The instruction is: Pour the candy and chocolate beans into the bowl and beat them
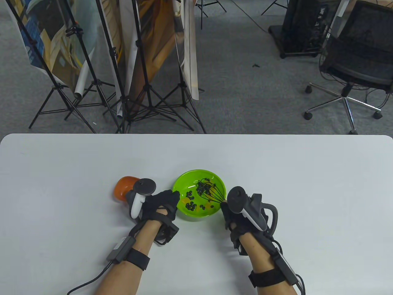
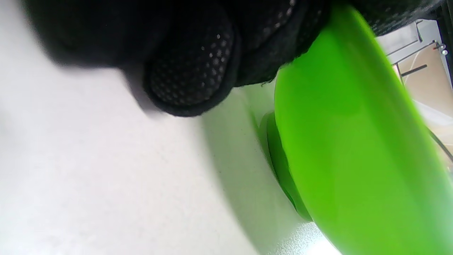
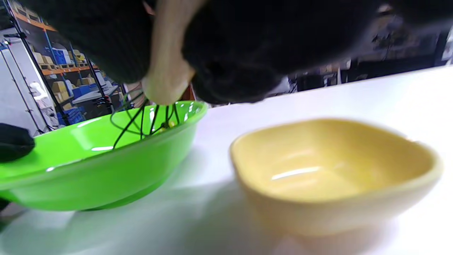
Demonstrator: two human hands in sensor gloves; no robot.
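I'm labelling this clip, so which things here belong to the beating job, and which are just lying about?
In the job:
- green bowl, steadied at its rim by the left hand
- dark chocolate beans and yellow candy inside it
- whisk, held by the right hand

Lying about:
- orange bowl
- empty yellow bowl
- office chair
- tripods

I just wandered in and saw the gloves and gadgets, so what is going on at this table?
A person in sensor gloves is mixing sweets. The right hand grips a whisk, its wires down among the dark chocolate beans and yellow candy in the green bowl. The left hand steadies that bowl's rim. An empty yellow bowl and an orange bowl sit beside it.
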